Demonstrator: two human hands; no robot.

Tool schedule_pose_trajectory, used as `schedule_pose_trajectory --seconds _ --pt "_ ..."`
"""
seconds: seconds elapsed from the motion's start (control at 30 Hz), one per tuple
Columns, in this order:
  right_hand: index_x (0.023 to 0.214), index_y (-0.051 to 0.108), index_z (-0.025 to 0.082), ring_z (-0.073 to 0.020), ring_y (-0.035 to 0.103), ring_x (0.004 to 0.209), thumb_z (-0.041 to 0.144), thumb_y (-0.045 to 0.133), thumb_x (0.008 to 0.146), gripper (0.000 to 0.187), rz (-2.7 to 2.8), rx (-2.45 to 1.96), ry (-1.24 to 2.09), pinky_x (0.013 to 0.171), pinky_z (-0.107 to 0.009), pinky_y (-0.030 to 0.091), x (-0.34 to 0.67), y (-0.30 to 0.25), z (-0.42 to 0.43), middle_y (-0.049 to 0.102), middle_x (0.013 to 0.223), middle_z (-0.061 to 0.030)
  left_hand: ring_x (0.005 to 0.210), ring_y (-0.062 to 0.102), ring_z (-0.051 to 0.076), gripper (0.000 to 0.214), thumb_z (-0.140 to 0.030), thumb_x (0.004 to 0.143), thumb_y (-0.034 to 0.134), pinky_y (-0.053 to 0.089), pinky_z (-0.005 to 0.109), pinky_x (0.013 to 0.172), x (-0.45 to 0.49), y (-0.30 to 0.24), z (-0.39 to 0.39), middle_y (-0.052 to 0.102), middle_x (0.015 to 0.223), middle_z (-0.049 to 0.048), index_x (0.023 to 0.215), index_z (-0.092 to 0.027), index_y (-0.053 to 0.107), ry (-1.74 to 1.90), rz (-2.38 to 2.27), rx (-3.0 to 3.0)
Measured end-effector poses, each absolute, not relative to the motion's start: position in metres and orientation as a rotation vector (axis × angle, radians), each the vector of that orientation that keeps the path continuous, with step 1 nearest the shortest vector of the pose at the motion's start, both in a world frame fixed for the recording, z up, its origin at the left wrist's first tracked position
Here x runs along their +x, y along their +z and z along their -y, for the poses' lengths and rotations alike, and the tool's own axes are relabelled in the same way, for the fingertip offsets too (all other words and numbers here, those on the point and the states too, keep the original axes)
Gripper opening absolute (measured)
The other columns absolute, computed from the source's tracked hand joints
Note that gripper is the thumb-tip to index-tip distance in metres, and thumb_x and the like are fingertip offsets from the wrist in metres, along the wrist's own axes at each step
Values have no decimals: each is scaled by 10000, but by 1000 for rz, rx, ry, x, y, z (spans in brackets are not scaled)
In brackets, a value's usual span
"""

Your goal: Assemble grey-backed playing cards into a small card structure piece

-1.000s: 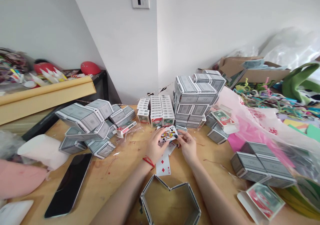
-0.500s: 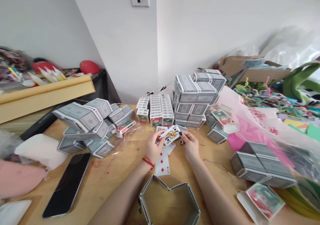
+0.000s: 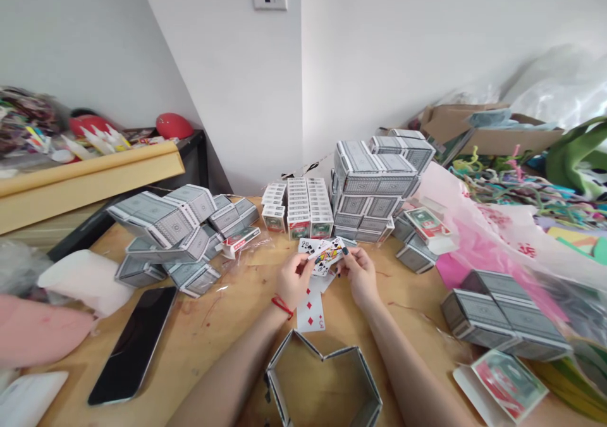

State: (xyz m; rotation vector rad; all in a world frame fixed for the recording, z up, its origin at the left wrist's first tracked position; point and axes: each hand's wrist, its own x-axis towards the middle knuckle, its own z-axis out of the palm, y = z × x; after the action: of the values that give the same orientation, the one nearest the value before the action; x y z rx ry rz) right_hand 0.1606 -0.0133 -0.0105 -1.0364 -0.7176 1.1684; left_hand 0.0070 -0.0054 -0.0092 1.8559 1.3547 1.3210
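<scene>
Between my two hands is a playing card with a court figure [image 3: 331, 253]. My left hand [image 3: 294, 276], with a red cord at the wrist, pinches its left end. The dark-nailed fingers of my right hand [image 3: 360, 275] pinch its right end. Under and behind it lie more cards, among them a black-suited card [image 3: 306, 245]. A three of diamonds [image 3: 310, 313] lies face up on the table below my left fingers. Nearer to me, between my forearms, stands a heart-like ring of folded cards [image 3: 282, 367].
Blocks of folded cards are stacked at the left [image 3: 165, 221] and in a taller pile [image 3: 374, 174] at the back right. Card boxes [image 3: 298, 209] stand in rows at the back. A black phone [image 3: 135, 345] lies at left, an opened card box [image 3: 507, 383] at right.
The held card has turned slightly toward level, and my right fingers have shifted along its end. The whole view has moved a little; the other things stay in place.
</scene>
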Motion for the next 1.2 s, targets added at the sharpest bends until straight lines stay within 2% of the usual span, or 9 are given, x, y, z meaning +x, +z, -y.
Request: schedule_pose_trajectory --seconds 0.23,0.47,0.63,0.77,0.87,1.0,1.1,1.2 --pt "684 527 169 -98 469 399 454 661 650 316 834 -1172 1118 414 -223 387 157 -9 16 530 463 34 424 462 78 209 -349 787 491 370 182 436 7 -6 1 502 492 -42 744 -156 557 1373 -1373 1504" --pt "682 525 171 -92 455 410 461 645 673 314 881 -1187 1129 415 -221 378 158 -11 16 506 477 37 384 436 70 365 -401 759 508 330 180 405 7 -3 5 458 408 -37 496 -161 426 1220 -1222 1386" --pt "724 531 188 -85 420 424 449 653 668 294 829 -1123 1159 411 -215 356 158 -10 16 482 514 47 436 430 70 213 -344 721 556 330 180 423 9 -2 8 493 500 -33 637 -150 526 1132 -1118 1457" --pt "828 556 196 -93 461 496 411 675 659 298 822 -1040 1301 477 -221 382 154 -15 15 550 619 28 428 399 64 241 -336 751 517 305 178 421 10 -2 10 460 478 -36 593 -156 491 1136 -1203 1560" --pt "736 575 165 -96 446 504 393 684 655 265 861 -1048 1370 487 -222 363 152 -20 15 527 567 22 419 382 64 289 -347 768 492 287 182 420 11 -3 11 423 448 -41 552 -160 446 1159 -1261 1607" --pt "611 535 156 -78 372 467 415 675 658 298 773 -1090 1303 444 -212 303 153 -22 15 482 522 26 413 361 63 354 -355 778 476 259 192 414 11 -6 11 404 430 -36 492 -159 406 1087 -1237 1724" --pt "639 538 157 -89 388 476 440 659 668 309 779 -1097 1265 451 -220 318 155 -19 15 504 548 14 425 364 65 351 -351 773 490 261 195 420 12 -6 13 432 448 -27 489 -152 435 1022 -1161 1783" --pt "700 547 161 -109 432 518 470 623 694 318 835 -1091 1228 486 -232 361 156 -16 16 535 597 0 461 410 76 257 -339 781 494 311 189 445 13 -3 15 477 510 -25 602 -155 497 1104 -1090 1675"
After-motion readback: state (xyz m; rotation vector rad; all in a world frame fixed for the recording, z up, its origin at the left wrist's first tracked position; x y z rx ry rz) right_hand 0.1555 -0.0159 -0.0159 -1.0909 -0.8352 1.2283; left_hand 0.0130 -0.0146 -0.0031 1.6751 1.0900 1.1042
